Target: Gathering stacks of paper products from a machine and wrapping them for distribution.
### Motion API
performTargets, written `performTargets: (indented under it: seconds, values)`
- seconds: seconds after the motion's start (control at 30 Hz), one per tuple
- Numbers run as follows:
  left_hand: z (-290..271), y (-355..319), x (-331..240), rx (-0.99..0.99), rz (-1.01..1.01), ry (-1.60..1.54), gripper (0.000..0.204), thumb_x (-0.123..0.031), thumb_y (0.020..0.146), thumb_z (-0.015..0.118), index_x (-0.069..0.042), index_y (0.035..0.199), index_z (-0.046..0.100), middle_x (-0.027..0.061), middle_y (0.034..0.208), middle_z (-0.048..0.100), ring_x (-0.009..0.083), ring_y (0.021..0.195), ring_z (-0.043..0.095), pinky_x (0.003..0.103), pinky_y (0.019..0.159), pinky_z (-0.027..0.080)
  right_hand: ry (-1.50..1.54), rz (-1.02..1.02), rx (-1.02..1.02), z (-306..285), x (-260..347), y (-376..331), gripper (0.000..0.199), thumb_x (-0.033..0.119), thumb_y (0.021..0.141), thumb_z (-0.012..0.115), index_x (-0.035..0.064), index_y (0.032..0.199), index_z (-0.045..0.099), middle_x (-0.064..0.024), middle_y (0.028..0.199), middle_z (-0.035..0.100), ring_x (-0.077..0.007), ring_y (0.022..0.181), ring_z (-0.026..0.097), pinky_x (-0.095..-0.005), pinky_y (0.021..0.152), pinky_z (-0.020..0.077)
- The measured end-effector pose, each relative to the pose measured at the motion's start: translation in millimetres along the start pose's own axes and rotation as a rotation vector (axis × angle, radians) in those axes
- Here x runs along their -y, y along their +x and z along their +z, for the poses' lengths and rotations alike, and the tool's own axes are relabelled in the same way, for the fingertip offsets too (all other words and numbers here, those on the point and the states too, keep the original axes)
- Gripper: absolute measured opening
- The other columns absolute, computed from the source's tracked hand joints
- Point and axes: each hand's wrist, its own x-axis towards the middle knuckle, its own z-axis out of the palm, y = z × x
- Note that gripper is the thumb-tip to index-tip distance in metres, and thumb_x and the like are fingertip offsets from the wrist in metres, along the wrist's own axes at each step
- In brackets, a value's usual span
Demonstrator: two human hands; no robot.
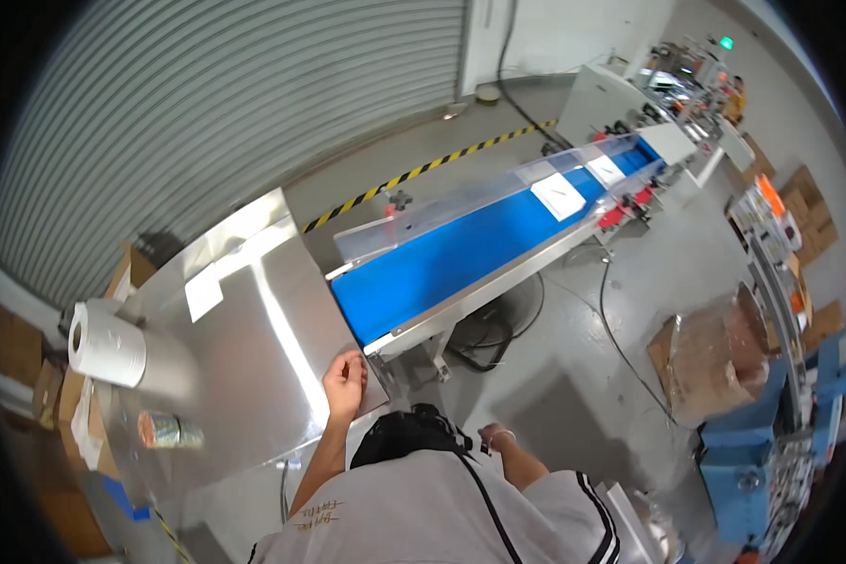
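My left hand (pixel 345 379) rests on the near corner of a shiny steel table (pixel 254 348), close to the end of a blue conveyor belt (pixel 461 254). It holds nothing. My right hand (pixel 494 437) hangs low beside my body over the grey floor, touching nothing; it is too small to tell how its fingers lie. Two white flat packets (pixel 558 195) lie far up the belt, out of reach of both hands.
A white paper roll (pixel 106 345), a small tin can (pixel 164 430) and a white sheet (pixel 203 291) sit on the table. Cardboard boxes stand at left. A plastic-wrapped box (pixel 714 357) and blue racks (pixel 780 442) stand at right. Cables run under the conveyor.
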Motion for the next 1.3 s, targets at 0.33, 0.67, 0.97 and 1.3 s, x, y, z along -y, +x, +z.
performTargets:
  seconds: [0.33,0.67,0.97,1.3]
  values:
    - [8,14,-14,0.421,0.978,0.584,0.028,-0.015,0.077,0.067,-0.003,0.102,0.063,0.0122,0.104,0.057,0.0302,0.092,0.055,0.039,0.081,0.046,0.776,-0.301,-0.284,80,90,29,0.020,0.025,0.087,0.055,0.0073,0.091,0.064,-0.0055,0.072,0.062,-0.0164,0.060,0.057,-0.0331,0.053,0.0477]
    - [15,18,13,0.525,0.961,0.852,0.039,-0.025,0.081,0.062,-0.002,0.112,0.060,0.0217,0.127,0.049,0.0394,0.122,0.041,0.051,0.100,0.031,0.301,0.025,-0.060,238,-64,34,0.042,0.038,0.076,0.057,0.0102,0.106,0.067,-0.0131,0.108,0.066,-0.0286,0.099,0.062,-0.0424,0.083,0.0468]
    - [9,45,28,0.520,0.895,0.744,0.026,-0.013,0.082,0.060,0.005,0.102,0.062,0.0226,0.124,0.051,0.0371,0.119,0.045,0.044,0.099,0.037,0.505,0.090,-0.558,244,-86,-139,0.036,0.031,0.078,0.049,0.0086,0.100,0.068,-0.0129,0.107,0.065,-0.0276,0.099,0.062,-0.0385,0.087,0.0474]
    - [-6,-18,73,0.391,1.219,0.645,0.035,-0.021,0.088,0.057,0.001,0.115,0.056,0.0246,0.127,0.046,0.0397,0.117,0.045,0.047,0.097,0.039,0.444,0.112,-0.121,468,-170,-202,0.031,0.023,0.077,0.060,0.0094,0.103,0.067,-0.0088,0.102,0.068,-0.0249,0.092,0.065,-0.0417,0.077,0.0508]
